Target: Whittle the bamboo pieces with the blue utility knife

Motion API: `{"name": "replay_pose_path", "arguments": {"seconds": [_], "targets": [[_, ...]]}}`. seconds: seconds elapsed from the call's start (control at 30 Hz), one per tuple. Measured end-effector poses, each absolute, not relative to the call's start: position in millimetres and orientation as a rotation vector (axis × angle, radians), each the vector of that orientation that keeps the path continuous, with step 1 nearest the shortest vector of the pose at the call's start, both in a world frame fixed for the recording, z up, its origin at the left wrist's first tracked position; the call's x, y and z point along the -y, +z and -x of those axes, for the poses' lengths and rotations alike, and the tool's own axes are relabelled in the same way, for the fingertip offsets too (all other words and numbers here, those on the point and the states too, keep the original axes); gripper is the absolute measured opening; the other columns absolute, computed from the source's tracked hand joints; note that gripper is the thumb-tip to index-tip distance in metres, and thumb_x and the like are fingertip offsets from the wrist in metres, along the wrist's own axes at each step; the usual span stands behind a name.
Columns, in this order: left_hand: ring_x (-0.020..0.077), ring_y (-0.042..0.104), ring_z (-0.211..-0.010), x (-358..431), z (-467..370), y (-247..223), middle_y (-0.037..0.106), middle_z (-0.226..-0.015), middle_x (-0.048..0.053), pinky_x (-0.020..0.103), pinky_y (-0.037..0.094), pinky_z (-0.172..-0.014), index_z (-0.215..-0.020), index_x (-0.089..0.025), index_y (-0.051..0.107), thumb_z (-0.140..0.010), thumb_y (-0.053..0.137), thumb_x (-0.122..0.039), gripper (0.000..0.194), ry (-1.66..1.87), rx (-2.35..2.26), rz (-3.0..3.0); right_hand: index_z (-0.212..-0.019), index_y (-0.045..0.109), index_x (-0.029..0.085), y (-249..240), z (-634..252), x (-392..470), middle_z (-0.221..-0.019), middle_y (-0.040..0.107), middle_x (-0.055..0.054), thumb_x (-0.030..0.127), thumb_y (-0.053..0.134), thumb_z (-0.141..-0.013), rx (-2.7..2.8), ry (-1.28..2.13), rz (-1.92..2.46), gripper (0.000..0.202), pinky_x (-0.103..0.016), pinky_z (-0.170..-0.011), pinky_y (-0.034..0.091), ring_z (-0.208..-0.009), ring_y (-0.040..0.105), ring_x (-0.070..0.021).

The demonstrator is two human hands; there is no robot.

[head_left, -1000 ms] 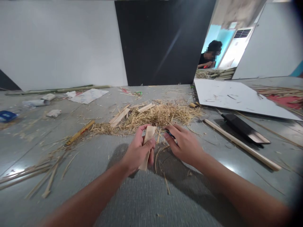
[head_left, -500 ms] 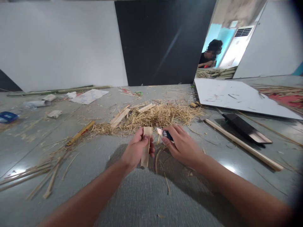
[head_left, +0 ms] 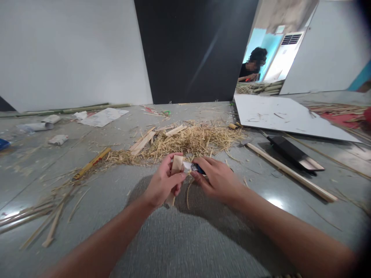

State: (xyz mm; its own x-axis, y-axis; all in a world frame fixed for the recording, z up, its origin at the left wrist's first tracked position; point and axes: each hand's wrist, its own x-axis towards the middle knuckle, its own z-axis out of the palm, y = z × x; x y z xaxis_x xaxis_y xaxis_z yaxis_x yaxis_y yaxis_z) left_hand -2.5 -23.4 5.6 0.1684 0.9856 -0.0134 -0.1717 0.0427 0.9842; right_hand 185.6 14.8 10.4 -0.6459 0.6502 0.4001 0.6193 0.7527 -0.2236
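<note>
My left hand [head_left: 164, 179] is wrapped round a flat, pale strip of bamboo or wood [head_left: 176, 163], with its thumb stretched across towards the right. The strip stands near upright, its lower end showing below my fingers. My right hand [head_left: 216, 177] grips a utility knife [head_left: 198, 168] with a dark blue handle. Its blade [head_left: 187, 165] points left and reaches the strip's right edge by my left thumb. Whether the blade is cutting in, I cannot tell. Below the hands a thin curled shaving [head_left: 188, 195] shows.
Beyond my hands lies a heap of shavings [head_left: 199, 139] with flat offcuts [head_left: 143, 143]. A yellow stick [head_left: 92, 164] lies left; a long-handled tool [head_left: 290, 172] and a black object [head_left: 292, 152] lie right. A white board [head_left: 290, 116] rests behind them. A person [head_left: 253, 65] sits beyond the partition.
My right hand has brought the knife left, up to the strip. My left hand has tilted the strip and moved its thumb towards the blade. The view has shifted slightly right.
</note>
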Motion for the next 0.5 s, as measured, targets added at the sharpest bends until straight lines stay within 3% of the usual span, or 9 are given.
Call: {"name": "replay_pose_path", "arguments": {"seconds": [0.17, 0.37, 0.5], "targets": [[0.0030, 0.046, -0.048, 23.9, -0.3, 10.2, 0.049, -0.080, -0.006, 0.017, 0.038, -0.041, -0.115, -0.024, 0.039, -0.079, 0.067, -0.025, 0.046, 1.211, -0.914, -1.120, -0.114, 0.051, 0.015, 9.9, -186.7, -20.2, -0.099, 0.064, -0.011, 0.041, 0.034, -0.099, 2.445, 0.063, 1.096, 0.034, -0.032, -0.072, 0.040, -0.086, 0.060, -0.0224], [0.0021, 0.034, -0.040, 22.7, 1.5, 6.6, 0.039, -0.061, -0.010, 0.013, 0.026, -0.034, -0.102, -0.025, 0.040, -0.077, 0.070, -0.023, 0.039, 1.193, -0.757, -0.932, -0.113, 0.050, 0.015, 9.1, -183.2, -21.6, -0.098, 0.064, -0.011, 0.043, 0.028, -0.100, 2.378, -0.023, 1.199, 0.038, -0.030, -0.069, 0.038, -0.086, 0.060, -0.0222], [0.0039, 0.035, -0.039, 17.2, 5.8, 2.2, 0.037, -0.055, -0.010, 0.015, 0.026, -0.033, -0.094, -0.024, 0.043, -0.076, 0.069, -0.023, 0.031, 1.219, -0.687, -0.891, -0.115, 0.051, 0.016, 5.2, -182.8, -25.0, -0.103, 0.064, -0.012, 0.045, 0.027, -0.100, 2.343, -0.116, 1.239, 0.040, -0.030, -0.068, 0.037, -0.088, 0.060, -0.0230]]}}
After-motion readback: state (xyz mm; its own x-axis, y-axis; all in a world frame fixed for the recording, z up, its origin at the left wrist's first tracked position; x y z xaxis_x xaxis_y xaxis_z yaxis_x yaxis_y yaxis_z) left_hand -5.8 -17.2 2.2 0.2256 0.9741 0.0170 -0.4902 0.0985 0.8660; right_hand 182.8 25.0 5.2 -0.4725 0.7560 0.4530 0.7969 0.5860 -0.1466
